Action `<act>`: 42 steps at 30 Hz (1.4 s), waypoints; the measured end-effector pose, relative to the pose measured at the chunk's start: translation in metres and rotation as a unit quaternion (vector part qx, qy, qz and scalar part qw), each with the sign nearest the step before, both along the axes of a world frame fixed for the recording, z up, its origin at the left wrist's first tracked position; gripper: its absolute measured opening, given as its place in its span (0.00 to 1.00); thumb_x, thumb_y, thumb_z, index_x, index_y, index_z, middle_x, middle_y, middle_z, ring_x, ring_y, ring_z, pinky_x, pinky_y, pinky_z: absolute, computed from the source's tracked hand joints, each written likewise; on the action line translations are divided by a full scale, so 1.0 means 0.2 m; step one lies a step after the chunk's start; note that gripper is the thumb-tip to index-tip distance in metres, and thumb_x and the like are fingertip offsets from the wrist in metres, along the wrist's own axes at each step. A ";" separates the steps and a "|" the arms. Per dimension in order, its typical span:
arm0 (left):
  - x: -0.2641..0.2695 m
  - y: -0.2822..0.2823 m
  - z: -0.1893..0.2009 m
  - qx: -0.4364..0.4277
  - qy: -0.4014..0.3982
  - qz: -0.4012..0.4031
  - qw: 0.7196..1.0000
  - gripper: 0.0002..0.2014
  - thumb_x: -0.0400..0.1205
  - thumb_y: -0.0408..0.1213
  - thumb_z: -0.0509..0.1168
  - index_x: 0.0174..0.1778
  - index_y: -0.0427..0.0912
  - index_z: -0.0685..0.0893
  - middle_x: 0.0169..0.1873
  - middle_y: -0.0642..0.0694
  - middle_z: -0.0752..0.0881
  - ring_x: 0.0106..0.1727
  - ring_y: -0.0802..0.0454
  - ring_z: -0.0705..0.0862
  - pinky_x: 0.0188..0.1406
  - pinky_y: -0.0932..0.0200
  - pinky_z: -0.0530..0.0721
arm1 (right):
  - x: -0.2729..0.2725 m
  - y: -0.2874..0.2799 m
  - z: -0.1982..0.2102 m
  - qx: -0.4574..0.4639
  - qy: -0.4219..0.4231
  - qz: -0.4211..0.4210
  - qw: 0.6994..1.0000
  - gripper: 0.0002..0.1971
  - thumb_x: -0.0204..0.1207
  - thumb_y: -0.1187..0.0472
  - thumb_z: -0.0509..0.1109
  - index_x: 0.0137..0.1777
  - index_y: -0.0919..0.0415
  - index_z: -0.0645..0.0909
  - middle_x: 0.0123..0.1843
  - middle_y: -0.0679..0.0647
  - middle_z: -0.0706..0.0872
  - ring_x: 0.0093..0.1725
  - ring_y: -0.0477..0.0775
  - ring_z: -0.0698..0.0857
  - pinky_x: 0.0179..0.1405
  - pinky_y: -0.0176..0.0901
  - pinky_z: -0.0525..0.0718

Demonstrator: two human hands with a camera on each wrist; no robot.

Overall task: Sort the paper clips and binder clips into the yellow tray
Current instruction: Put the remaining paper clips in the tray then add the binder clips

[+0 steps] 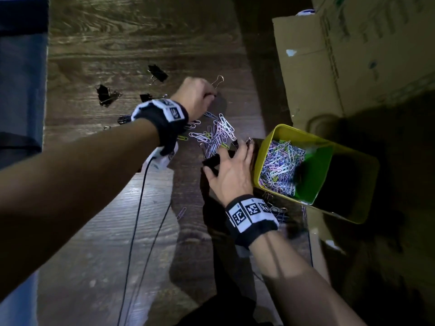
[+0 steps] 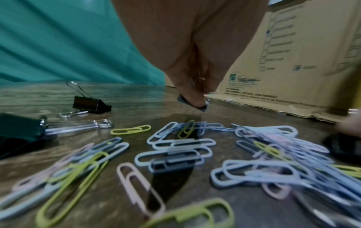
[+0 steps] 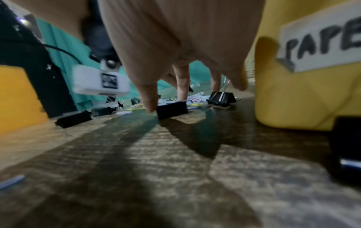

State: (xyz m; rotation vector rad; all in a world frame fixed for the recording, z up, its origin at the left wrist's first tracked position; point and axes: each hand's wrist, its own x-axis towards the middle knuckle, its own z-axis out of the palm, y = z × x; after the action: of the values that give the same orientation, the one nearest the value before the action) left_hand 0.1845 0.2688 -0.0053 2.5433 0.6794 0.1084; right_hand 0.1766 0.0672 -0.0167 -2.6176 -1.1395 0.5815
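The wood-grain desk (image 1: 98, 43) fills most of the head view, with a cardboard box (image 1: 353, 50) standing at 2 o'clock. Just below the box, at 4 o'clock, sits the yellow tray (image 1: 268, 158); one compartment holds a heap of pastel paper clips (image 1: 281, 167), and its outer wall carries a white label (image 3: 320, 44) reading "PAPE". The right hand (image 1: 231, 171) lies low over the desk just left of the tray, fingers spread and fairly straight, its thumb tip touching a black binder clip (image 3: 171, 109). The left hand (image 1: 197, 96) reaches toward 12 o'clock, fingers curled and pinching a binder clip (image 2: 192, 103) whose wire handle sticks out past the knuckles. Between the two hands a loose pile of paper clips (image 1: 216, 135) is scattered on the desk. More black binder clips (image 1: 157, 72) lie apart toward 10 o'clock.
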 end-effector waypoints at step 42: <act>-1.07 -0.13 -0.10 0.036 0.107 0.050 0.992 0.26 0.78 0.49 0.63 0.72 0.48 0.71 0.69 0.40 0.74 0.67 0.38 0.72 0.63 0.41 0.76 | -0.25 0.24 0.04 -0.058 0.067 0.122 0.989 0.11 0.75 0.59 0.67 0.56 0.58 0.81 0.59 0.61 0.80 0.60 0.63 0.81 0.59 0.49 0.81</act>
State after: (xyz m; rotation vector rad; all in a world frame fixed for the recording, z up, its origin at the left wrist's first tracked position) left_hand -0.0293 0.2433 -0.0261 2.6137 0.8998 -0.1095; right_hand 0.1261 0.1144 -0.0093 -2.5028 -1.4332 0.8840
